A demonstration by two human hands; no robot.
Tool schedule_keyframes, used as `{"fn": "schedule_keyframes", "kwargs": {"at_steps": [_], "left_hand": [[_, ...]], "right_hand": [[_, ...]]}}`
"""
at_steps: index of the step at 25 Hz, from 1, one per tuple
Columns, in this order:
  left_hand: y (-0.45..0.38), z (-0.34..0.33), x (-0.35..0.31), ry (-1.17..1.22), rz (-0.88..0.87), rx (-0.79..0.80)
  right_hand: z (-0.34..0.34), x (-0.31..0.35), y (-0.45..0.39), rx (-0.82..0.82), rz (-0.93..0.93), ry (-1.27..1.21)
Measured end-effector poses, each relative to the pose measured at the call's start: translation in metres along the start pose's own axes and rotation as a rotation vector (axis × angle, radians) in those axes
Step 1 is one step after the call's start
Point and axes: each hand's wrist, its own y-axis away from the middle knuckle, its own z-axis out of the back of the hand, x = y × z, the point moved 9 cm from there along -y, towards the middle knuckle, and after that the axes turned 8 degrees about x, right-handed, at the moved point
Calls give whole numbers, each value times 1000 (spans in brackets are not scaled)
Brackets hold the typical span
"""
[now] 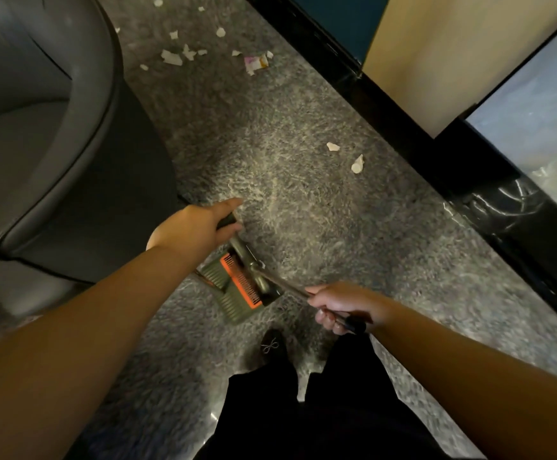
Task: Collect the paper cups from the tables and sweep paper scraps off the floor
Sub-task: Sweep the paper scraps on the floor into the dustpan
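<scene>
My left hand (194,227) grips the black top of a handle (228,221) that runs down to a green dustpan (237,287) with an orange comb strip, low over the speckled floor in front of my feet. My right hand (340,305) grips a thin metal broom handle (287,287) that crosses the dustpan; the broom head is hidden. Two white paper scraps (345,157) lie on the floor ahead to the right. Several more paper scraps (184,54) and a crumpled pink-and-white piece (254,63) lie farther off. No paper cup is in view.
A grey armchair (38,127) fills the left side, its base close to my left hand. A black glossy plinth (403,127) with a beige panel and a screen runs diagonally along the right. My dark shoe (272,346) and trousers are at the bottom.
</scene>
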Motion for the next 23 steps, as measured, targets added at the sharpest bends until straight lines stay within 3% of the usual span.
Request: {"fn": "schedule_keyframes", "kwargs": {"at_steps": [6,11,23], "left_hand": [[17,1,11,-25,18,24],[21,1,16,32,3,45],[-23,40,-11,74,-95,-24]], "right_hand": [[-7,2,24,-24,47,-31],[11,1,58,-170,133,11],[80,36,99,-237,289,-223]]}}
